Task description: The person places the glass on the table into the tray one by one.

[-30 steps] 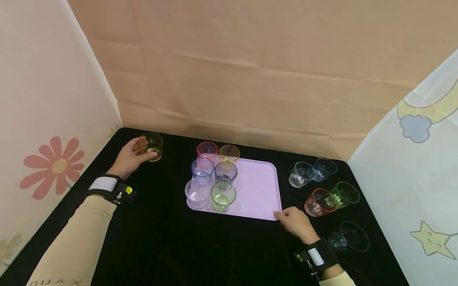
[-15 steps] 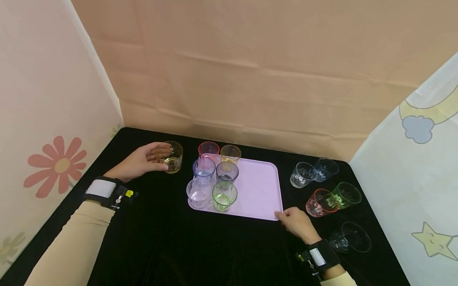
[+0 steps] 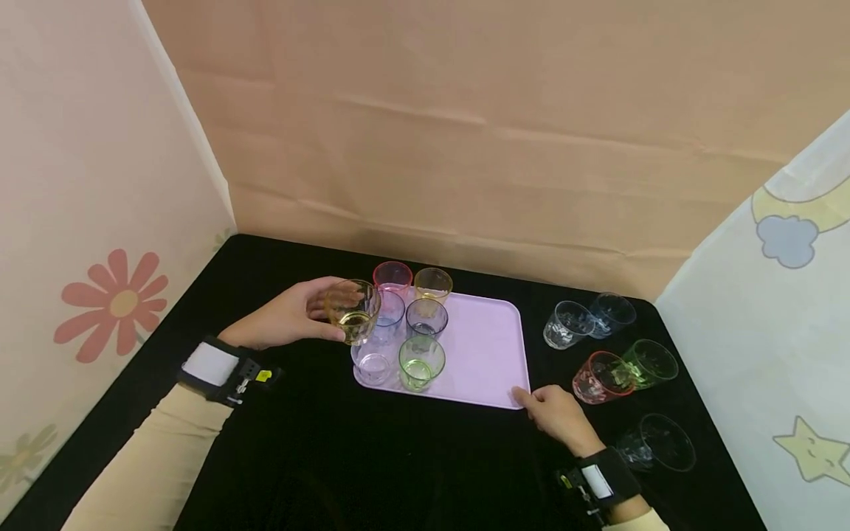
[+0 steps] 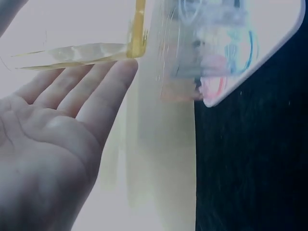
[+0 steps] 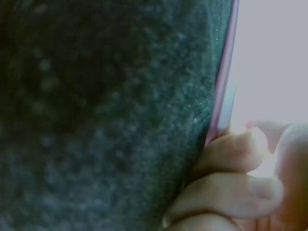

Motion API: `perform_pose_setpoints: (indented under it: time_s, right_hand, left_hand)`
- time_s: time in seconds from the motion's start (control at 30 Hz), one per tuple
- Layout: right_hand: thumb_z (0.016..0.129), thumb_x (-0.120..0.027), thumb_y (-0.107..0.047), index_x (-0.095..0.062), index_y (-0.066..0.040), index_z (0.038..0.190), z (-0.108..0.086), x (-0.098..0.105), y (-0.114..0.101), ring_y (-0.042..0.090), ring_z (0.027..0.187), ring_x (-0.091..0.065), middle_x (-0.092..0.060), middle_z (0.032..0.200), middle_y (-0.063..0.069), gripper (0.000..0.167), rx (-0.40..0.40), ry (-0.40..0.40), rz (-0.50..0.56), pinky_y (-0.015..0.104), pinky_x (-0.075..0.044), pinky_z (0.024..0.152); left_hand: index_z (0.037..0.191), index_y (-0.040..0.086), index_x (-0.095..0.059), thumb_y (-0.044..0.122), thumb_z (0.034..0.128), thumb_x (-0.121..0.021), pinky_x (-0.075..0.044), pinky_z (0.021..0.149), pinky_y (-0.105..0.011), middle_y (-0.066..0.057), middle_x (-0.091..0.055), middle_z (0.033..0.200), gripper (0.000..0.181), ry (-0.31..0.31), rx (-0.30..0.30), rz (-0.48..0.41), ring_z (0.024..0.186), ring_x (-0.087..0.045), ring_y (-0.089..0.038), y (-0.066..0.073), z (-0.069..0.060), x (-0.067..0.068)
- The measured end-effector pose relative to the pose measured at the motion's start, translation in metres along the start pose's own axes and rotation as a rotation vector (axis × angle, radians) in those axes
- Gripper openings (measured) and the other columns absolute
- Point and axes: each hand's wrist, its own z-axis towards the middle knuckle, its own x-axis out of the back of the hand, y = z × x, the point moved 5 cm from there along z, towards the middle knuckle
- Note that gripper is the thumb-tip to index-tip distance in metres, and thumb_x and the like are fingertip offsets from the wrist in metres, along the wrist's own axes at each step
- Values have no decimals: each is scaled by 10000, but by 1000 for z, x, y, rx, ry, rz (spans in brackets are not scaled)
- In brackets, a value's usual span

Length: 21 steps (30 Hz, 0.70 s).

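Observation:
My left hand holds a yellow-tinted drinking glass upright between fingers and thumb, above the tray's left edge. In the left wrist view the fingers lie along this glass. My right hand pinches the near right corner of a pink-lilac tray, its fingers curled at the rim. Standing on the tray's left half are a red-rimmed glass, another yellow glass, a blue glass, a grey-purple glass, a clear glass and a green glass.
Right of the tray, on the black cloth, are a clear glass, a bluish glass, a red glass, a green glass and another clear glass. Fabric walls enclose the table.
My left hand has carried the yellow glass rightward from the far left of the table to the tray's left edge. The right hand keeps its grip on the tray corner.

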Motion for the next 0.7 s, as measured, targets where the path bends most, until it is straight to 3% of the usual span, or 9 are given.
perform_pose_setpoints:
  time_s: [0.13, 0.23, 0.37, 0.5, 0.63, 0.7]
  right_hand:
    - [1006, -596, -438, -513, -121, 571, -4, 7, -11, 140, 490, -389, -416, 533, -32, 545, 43, 75, -37, 286, -304, 498]
    - [1006, -624, -408, -516, -121, 616, -11, 14, -25, 147, 504, -387, -392, 556, -30, 496, 100, 159, -2, 285, -304, 497]
    - [975, -703, -306, -575, -113, 737, -24, 20, -50, 139, 534, -427, -440, 606, -15, 332, 251, 250, 176, 267, -350, 503]
    - [923, -758, -123, -613, -78, 959, -41, 22, -76, 134, 617, -465, -516, 764, 17, 156, 460, 293, 401, 255, -397, 542]
    - [822, -771, 68, -546, -22, 1261, -56, 18, -98, 151, 863, -498, -538, 1069, 54, 502, 683, 275, 527, 239, -439, 694]
    - [798, -790, 54, -457, -17, 1396, -61, 15, -108, 168, 1039, -488, -499, 1253, 75, 688, 780, 233, 572, 221, -445, 819]
  left_hand:
    - [1458, -26, -447, 44, 858, -805, -496, 1040, -379, -211, -522, 1456, 702, -25, -28, 12, 1331, -520, -359, 6, 3, -14]
    - [1451, -14, -455, 60, 852, -817, -468, 1072, -423, -182, -533, 1445, 704, -34, -45, 29, 1337, -515, -337, 12, 4, -25]
    - [1462, 4, -437, 76, 840, -834, -451, 1087, -464, -162, -513, 1442, 742, -51, -64, 39, 1339, -511, -327, 24, 6, -43]
    - [1467, 36, -428, 106, 819, -857, -468, 1071, -444, -137, -509, 1434, 780, -59, -86, 50, 1307, -532, -297, 36, 10, -65]
    - [1464, 57, -443, 132, 795, -881, -458, 1081, -430, -97, -519, 1435, 804, -34, -109, 56, 1325, -509, -253, 45, 13, -89]
    - [1468, 62, -447, 137, 788, -889, -451, 1089, -433, -81, -500, 1446, 814, -22, -122, 52, 1341, -488, -244, 49, 14, -100]
